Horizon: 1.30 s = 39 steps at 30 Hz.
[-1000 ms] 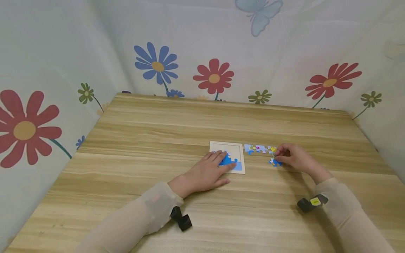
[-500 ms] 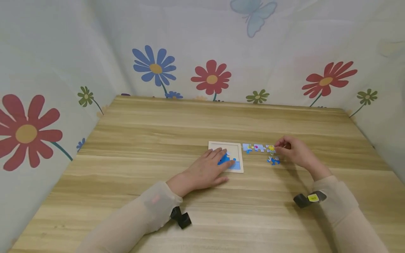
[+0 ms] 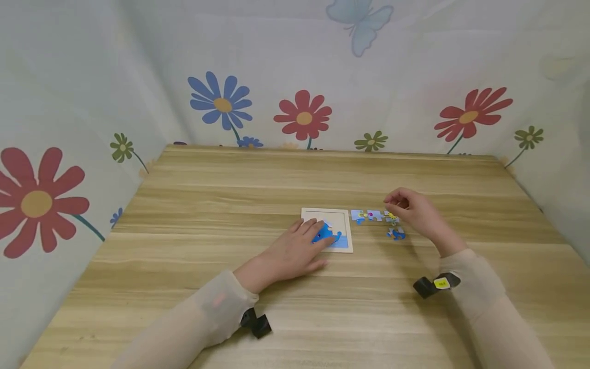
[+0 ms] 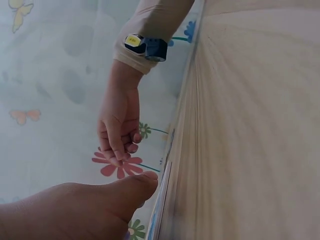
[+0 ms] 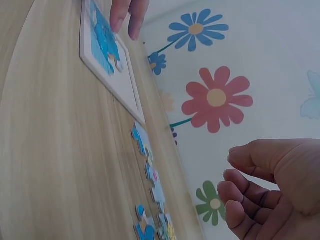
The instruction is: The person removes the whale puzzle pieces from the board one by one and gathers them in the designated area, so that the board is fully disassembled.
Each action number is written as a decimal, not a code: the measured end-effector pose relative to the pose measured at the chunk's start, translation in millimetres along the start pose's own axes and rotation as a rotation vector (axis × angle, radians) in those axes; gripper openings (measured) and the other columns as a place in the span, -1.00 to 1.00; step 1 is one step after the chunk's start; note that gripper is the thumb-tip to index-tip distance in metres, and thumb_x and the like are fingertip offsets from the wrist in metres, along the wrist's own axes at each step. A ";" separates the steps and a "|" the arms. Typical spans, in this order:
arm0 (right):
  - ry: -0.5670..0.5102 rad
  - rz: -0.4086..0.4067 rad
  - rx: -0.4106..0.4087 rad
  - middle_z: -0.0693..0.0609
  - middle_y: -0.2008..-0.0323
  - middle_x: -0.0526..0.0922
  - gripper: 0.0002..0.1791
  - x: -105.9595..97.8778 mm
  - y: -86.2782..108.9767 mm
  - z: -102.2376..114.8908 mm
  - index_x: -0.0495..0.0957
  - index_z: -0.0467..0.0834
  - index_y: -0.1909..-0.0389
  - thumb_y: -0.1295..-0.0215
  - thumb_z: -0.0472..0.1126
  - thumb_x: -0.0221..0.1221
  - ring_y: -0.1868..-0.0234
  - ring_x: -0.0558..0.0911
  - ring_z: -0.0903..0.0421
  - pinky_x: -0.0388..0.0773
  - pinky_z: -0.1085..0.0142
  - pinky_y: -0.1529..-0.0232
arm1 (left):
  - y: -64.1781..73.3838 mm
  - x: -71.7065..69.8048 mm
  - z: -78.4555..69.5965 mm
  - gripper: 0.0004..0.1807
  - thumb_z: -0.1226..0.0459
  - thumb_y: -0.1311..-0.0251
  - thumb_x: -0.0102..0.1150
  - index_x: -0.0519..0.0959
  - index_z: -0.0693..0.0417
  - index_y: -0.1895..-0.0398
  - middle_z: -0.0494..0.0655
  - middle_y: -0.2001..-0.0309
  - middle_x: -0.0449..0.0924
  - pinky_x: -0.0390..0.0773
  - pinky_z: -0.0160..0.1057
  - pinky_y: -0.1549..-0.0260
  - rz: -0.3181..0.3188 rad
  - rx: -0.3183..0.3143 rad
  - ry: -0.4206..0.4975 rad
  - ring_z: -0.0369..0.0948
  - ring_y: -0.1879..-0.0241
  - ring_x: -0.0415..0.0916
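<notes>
A square wooden puzzle tray (image 3: 340,219) lies mid-table, partly filled with blue pieces (image 5: 104,42) at its near side. My left hand (image 3: 295,251) rests on the tray's left part with fingers stretched out, covering some of those pieces. Beside the tray runs a row of loose jigsaw pieces: a pale one (image 3: 358,216), one with a pink spot (image 3: 374,216) and one with a yellow flower (image 3: 392,216). A blue and white piece (image 3: 396,234) lies just below them. My right hand (image 3: 412,209) hovers above the row, fingers loosely curled, nothing visible between them in the right wrist view.
The wooden table (image 3: 221,184) reaches back to a white cloth (image 3: 396,102) printed with flowers and a butterfly. Cloth also hangs at both sides. A black wrist camera (image 3: 435,285) is strapped to the right forearm, another (image 3: 256,324) to the left.
My right hand has lifted off from beside the blue and white piece and moved up and left, over the flower piece. The left hand stays on the tray. The head view has shifted slightly.
</notes>
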State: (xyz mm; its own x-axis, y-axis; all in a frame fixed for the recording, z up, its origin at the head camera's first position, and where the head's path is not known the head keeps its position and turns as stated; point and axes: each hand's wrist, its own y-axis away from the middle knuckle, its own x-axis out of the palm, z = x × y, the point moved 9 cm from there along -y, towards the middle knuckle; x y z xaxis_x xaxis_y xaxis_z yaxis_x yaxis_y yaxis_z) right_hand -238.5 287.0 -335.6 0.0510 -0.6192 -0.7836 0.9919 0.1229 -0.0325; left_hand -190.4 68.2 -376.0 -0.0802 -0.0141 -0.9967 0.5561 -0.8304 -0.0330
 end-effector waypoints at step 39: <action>-0.078 0.156 -0.146 -0.11 0.23 0.65 -0.74 92.3 -33.1 56.8 0.59 -0.27 0.05 -0.31 -0.23 0.17 0.23 0.57 0.05 0.49 0.29 0.18 | 16.9 6.4 7.3 -0.45 -0.14 -0.37 -0.09 0.35 -0.24 -0.37 0.14 -0.36 0.32 0.27 0.04 -0.34 0.016 -0.001 0.020 0.04 -0.39 0.24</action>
State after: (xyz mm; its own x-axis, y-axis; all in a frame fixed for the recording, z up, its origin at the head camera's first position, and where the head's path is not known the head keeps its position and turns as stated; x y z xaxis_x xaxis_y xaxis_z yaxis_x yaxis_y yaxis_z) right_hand -260.0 181.7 -371.6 0.2171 -0.6416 -0.7357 0.9442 0.3293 -0.0086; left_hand -187.6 50.1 -382.4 -0.0548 -0.0161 -0.9984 0.5576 -0.8299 -0.0172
